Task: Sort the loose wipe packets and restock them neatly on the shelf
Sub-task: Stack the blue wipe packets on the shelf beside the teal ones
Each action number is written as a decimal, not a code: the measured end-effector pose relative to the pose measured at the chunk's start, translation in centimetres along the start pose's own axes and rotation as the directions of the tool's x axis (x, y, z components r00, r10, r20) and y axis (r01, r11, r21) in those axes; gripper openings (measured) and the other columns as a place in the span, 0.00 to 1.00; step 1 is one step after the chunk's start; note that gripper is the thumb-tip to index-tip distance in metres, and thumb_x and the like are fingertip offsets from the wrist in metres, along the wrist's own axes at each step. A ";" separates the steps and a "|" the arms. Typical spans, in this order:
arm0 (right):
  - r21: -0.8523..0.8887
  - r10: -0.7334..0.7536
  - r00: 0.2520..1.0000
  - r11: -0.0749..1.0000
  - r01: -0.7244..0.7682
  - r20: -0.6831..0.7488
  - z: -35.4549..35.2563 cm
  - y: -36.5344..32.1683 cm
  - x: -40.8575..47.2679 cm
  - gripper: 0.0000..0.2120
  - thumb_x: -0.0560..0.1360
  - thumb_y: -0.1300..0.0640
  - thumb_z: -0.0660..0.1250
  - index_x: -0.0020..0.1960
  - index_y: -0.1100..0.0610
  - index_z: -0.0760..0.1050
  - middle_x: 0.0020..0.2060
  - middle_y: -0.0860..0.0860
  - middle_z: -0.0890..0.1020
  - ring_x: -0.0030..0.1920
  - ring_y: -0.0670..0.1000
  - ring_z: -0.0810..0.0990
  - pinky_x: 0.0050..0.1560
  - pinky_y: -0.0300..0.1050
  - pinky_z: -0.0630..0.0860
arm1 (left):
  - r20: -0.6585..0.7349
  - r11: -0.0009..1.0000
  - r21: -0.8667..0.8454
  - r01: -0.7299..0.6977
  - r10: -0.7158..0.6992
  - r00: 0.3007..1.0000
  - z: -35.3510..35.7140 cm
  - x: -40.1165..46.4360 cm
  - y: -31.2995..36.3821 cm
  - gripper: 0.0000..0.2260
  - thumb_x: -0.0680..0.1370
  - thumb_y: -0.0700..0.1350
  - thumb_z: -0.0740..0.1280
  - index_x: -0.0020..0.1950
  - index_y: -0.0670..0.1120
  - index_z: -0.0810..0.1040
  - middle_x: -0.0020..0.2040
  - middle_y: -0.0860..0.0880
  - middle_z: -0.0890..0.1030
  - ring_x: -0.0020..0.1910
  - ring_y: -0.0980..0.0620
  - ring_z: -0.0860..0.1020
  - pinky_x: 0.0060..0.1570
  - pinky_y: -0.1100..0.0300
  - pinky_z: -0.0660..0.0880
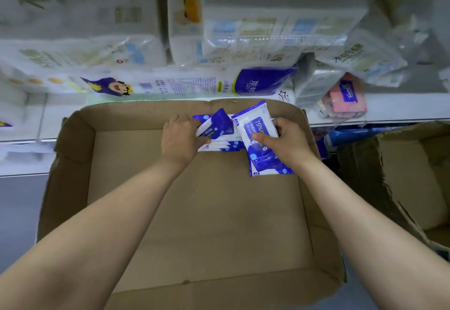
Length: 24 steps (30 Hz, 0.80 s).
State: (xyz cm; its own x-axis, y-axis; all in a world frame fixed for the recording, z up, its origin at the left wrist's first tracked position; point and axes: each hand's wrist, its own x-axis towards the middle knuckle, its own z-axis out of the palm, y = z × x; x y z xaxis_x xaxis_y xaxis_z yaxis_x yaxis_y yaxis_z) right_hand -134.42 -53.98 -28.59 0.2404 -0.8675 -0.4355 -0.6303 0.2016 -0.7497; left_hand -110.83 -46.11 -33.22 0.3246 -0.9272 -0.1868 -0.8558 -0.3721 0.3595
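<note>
Several blue-and-white wipe packets (219,136) lie bunched at the far right of a shallow cardboard box (194,212). My left hand (180,136) grips a packet at the left of the bunch, thumb on top. My right hand (285,139) holds a "75%" wipe packet (258,139) tilted up, thumb pressed on its face. The white shelf (389,110) runs behind the box, its packs of tissue blurred.
Large tissue and paper roll packs (194,83) fill the shelf behind the box. A pink tissue bundle (345,100) sits on the shelf at right. A second, torn cardboard box (401,175) stands to the right. Grey floor shows at left.
</note>
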 end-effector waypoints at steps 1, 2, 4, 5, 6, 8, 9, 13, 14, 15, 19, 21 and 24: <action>-0.003 -0.006 1.000 1.000 0.006 -0.001 0.7 -0.9 -0.5 0.12 0.70 0.50 0.77 0.48 0.53 0.79 0.42 0.47 0.85 0.43 0.48 0.85 0.45 0.47 0.81 | -0.003 0.998 -0.069 0.008 -0.008 1.000 -0.9 -0.7 -0.8 0.14 0.69 0.52 0.74 0.44 0.43 0.79 0.39 0.47 0.69 0.47 0.43 0.69 0.41 0.55 0.62; -0.004 -0.015 1.000 1.000 0.015 0.003 1.5 -2.0 -1.1 0.12 0.70 0.50 0.77 0.48 0.53 0.79 0.42 0.47 0.85 0.43 0.48 0.85 0.44 0.46 0.81 | -0.009 0.989 -0.146 0.020 -0.022 1.000 -2.0 -1.4 -1.6 0.12 0.69 0.51 0.75 0.40 0.44 0.77 0.39 0.49 0.68 0.47 0.44 0.69 0.40 0.55 0.62; -0.005 -0.044 0.999 0.999 0.044 0.006 3.4 -4.3 -2.7 0.11 0.70 0.50 0.77 0.48 0.52 0.78 0.42 0.47 0.85 0.43 0.49 0.85 0.43 0.46 0.81 | -0.021 0.956 -0.285 0.071 -0.081 0.997 -4.7 -3.3 -3.5 0.14 0.68 0.49 0.75 0.33 0.49 0.71 0.37 0.51 0.68 0.44 0.46 0.70 0.36 0.56 0.61; -0.009 -0.061 0.998 0.998 0.061 0.000 4.6 -5.6 -3.6 0.10 0.70 0.50 0.77 0.47 0.51 0.78 0.42 0.47 0.85 0.43 0.48 0.85 0.44 0.47 0.82 | -0.016 0.939 -0.328 0.102 -0.113 0.993 -6.1 -4.3 -4.6 0.15 0.68 0.50 0.75 0.31 0.50 0.69 0.35 0.51 0.70 0.40 0.46 0.72 0.33 0.56 0.62; -0.012 -0.082 0.997 0.997 0.082 -0.008 5.9 -7.0 -4.6 0.10 0.70 0.50 0.77 0.46 0.50 0.78 0.41 0.47 0.85 0.43 0.48 0.85 0.45 0.48 0.82 | -0.008 0.926 -0.357 0.124 -0.136 0.991 -7.5 -5.4 -6.0 0.15 0.68 0.51 0.75 0.31 0.49 0.70 0.33 0.50 0.73 0.37 0.45 0.74 0.31 0.55 0.63; -0.003 -0.126 0.991 0.992 0.126 -0.033 8.4 -9.6 -6.5 0.11 0.70 0.50 0.77 0.47 0.52 0.79 0.42 0.48 0.86 0.42 0.50 0.85 0.47 0.54 0.82 | -0.014 0.910 -0.399 0.117 -0.134 0.991 -10.1 -7.6 -8.8 0.12 0.69 0.53 0.75 0.35 0.49 0.75 0.31 0.50 0.77 0.34 0.47 0.77 0.32 0.54 0.69; -0.002 -0.160 0.986 0.987 0.160 -0.047 10.4 -11.3 -7.7 0.11 0.70 0.51 0.77 0.48 0.54 0.79 0.42 0.50 0.86 0.42 0.51 0.85 0.47 0.56 0.82 | -0.042 0.898 -0.430 0.096 -0.126 0.991 -11.8 -9.1 -11.0 0.11 0.69 0.53 0.74 0.37 0.49 0.76 0.32 0.51 0.79 0.35 0.49 0.78 0.34 0.54 0.71; -0.030 -0.270 0.960 0.963 0.268 -0.076 18.3 -18.7 -12.8 0.13 0.70 0.50 0.76 0.48 0.56 0.78 0.42 0.49 0.85 0.42 0.51 0.84 0.45 0.56 0.82 | -0.156 0.880 -0.473 0.038 -0.126 0.980 -18.5 -14.7 -19.7 0.09 0.73 0.52 0.72 0.45 0.50 0.75 0.36 0.55 0.78 0.35 0.56 0.76 0.31 0.65 0.68; -0.030 -0.299 0.952 0.954 0.298 -0.064 20.5 -20.8 -14.1 0.12 0.71 0.50 0.76 0.48 0.55 0.78 0.42 0.49 0.85 0.41 0.50 0.84 0.45 0.55 0.82 | -0.179 0.882 -0.470 0.030 -0.129 0.975 -20.3 -16.2 -21.9 0.09 0.74 0.53 0.72 0.47 0.49 0.76 0.38 0.54 0.79 0.36 0.57 0.76 0.32 0.66 0.68; -0.033 -0.331 0.943 0.944 0.329 -0.046 22.7 -22.7 -15.4 0.11 0.71 0.50 0.75 0.48 0.54 0.78 0.42 0.48 0.85 0.41 0.49 0.84 0.45 0.54 0.82 | -0.205 0.886 -0.463 0.021 -0.130 0.970 -22.2 -17.7 -24.1 0.11 0.75 0.53 0.71 0.50 0.48 0.77 0.42 0.51 0.81 0.38 0.54 0.78 0.34 0.64 0.71; -0.002 -0.440 0.898 0.898 0.440 0.000 30.5 -30.2 -20.0 0.06 0.73 0.53 0.72 0.49 0.51 0.77 0.43 0.48 0.85 0.42 0.49 0.84 0.47 0.54 0.82 | -0.309 0.918 -0.397 0.002 -0.136 0.941 -29.6 -23.5 -31.9 0.12 0.78 0.49 0.67 0.57 0.45 0.75 0.51 0.49 0.80 0.47 0.49 0.77 0.38 0.59 0.66; 0.003 -0.493 0.870 0.870 0.493 0.004 33.4 -33.4 -22.0 0.08 0.73 0.54 0.72 0.49 0.47 0.75 0.45 0.48 0.84 0.44 0.49 0.84 0.47 0.51 0.81 | -0.351 0.932 -0.362 0.010 -0.146 0.925 -32.8 -25.6 -34.9 0.09 0.77 0.50 0.65 0.50 0.45 0.74 0.48 0.46 0.81 0.45 0.46 0.77 0.37 0.58 0.66; 0.015 -0.554 0.832 0.833 0.554 0.023 36.2 -37.5 -24.2 0.13 0.73 0.55 0.72 0.56 0.49 0.73 0.48 0.47 0.83 0.45 0.48 0.83 0.43 0.48 0.81 | -0.415 0.945 -0.328 -0.006 -0.138 0.899 -36.9 -27.5 -38.5 0.13 0.74 0.53 0.65 0.48 0.43 0.76 0.46 0.44 0.81 0.45 0.44 0.78 0.38 0.54 0.69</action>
State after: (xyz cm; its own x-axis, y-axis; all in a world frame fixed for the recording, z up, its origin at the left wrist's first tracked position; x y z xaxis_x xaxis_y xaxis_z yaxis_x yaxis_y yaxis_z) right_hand -89.85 -24.07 -7.99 0.5659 -0.8234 0.0417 -0.3806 -0.3057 -0.8727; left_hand -71.96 -7.90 -8.13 0.5774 -0.8003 0.1617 -0.6781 -0.3598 0.6409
